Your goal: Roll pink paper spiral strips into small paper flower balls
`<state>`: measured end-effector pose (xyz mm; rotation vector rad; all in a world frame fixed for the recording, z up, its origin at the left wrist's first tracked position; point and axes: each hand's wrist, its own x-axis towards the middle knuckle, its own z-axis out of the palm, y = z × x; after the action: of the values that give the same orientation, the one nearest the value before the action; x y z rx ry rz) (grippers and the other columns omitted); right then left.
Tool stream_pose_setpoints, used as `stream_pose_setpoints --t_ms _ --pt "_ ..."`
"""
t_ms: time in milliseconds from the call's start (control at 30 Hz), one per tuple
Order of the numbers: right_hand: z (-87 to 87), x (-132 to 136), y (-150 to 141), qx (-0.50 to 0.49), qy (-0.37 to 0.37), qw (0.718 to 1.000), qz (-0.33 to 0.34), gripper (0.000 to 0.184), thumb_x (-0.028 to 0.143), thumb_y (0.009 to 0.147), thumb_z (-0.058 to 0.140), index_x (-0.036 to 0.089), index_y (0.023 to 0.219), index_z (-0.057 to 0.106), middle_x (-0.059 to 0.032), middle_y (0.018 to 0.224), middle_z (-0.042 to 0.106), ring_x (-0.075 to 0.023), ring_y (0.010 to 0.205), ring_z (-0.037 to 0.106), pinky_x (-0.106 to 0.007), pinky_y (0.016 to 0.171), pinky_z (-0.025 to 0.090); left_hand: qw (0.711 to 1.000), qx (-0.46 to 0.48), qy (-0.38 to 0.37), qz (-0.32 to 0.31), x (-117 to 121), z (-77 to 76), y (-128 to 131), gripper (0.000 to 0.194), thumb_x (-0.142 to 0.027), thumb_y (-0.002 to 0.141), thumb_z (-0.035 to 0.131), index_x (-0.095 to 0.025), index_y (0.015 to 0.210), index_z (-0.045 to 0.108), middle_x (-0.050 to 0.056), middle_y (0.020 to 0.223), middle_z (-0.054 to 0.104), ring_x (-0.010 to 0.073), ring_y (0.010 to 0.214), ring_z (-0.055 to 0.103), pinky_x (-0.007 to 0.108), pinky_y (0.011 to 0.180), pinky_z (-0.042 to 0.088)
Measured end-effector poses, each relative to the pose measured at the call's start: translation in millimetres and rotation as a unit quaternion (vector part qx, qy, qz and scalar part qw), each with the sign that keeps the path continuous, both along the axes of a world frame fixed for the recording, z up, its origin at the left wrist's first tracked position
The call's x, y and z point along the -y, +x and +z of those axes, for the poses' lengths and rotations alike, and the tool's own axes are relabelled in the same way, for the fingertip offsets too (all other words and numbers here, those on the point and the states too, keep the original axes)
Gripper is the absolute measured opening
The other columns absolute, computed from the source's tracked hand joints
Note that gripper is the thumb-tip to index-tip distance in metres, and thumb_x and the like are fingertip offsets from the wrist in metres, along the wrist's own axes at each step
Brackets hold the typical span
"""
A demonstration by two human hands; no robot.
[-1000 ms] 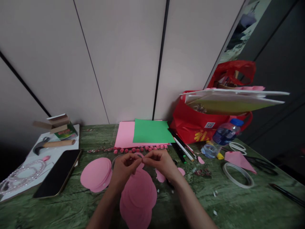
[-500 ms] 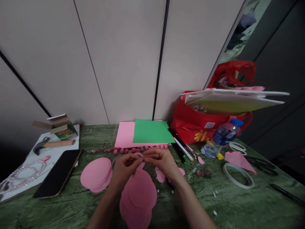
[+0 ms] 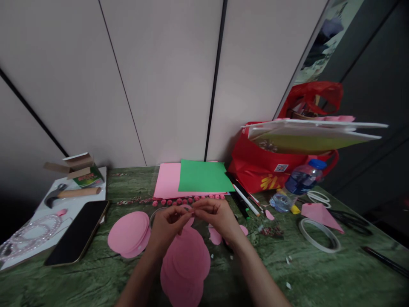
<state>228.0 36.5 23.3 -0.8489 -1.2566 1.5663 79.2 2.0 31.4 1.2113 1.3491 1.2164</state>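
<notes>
My left hand (image 3: 168,221) and my right hand (image 3: 217,217) meet at their fingertips above the table. Both are closed in a pinch on a small pink piece of paper (image 3: 191,211), mostly covered by the fingers. Just behind them is a pink paper disc (image 3: 189,221), partly hidden by my left hand. Below the hands lies a pile of pink paper discs (image 3: 185,264). Another stack of pink discs (image 3: 128,232) rests left of my left hand. Pink paper pieces (image 3: 215,235) lie under my right hand. Beyond my fingers runs a row of small pink rolled pieces (image 3: 179,201).
Green paper (image 3: 204,175) overlaps pink sheets (image 3: 166,181) at the back. Pens (image 3: 246,199), a red bag (image 3: 249,166), a water bottle (image 3: 302,179), a tape roll (image 3: 319,235) and scissors (image 3: 351,221) are right. A phone (image 3: 78,232), hammer (image 3: 72,193) and open box (image 3: 85,172) stand left.
The fingers of my right hand have shifted very slightly at the pinch. Everything else looks the same.
</notes>
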Motion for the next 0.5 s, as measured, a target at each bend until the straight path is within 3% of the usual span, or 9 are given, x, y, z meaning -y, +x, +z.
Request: stream_pose_setpoints --t_ms 500 --pt "1.3 0.9 0.6 0.011 0.002 1.0 -0.012 0.03 0.029 0.053 0.078 0.015 0.076 0.066 -0.0069 0.075 0.073 -0.0216 0.072 0.068 -0.033 0.067 0.054 1.0 0.013 -0.005 0.006 1.2 2.5 1.4 0.019 -0.032 0.061 0.069 -0.013 0.062 0.064 -0.005 0.041 0.048 0.0062 0.037 0.039 0.017 0.036 0.032"
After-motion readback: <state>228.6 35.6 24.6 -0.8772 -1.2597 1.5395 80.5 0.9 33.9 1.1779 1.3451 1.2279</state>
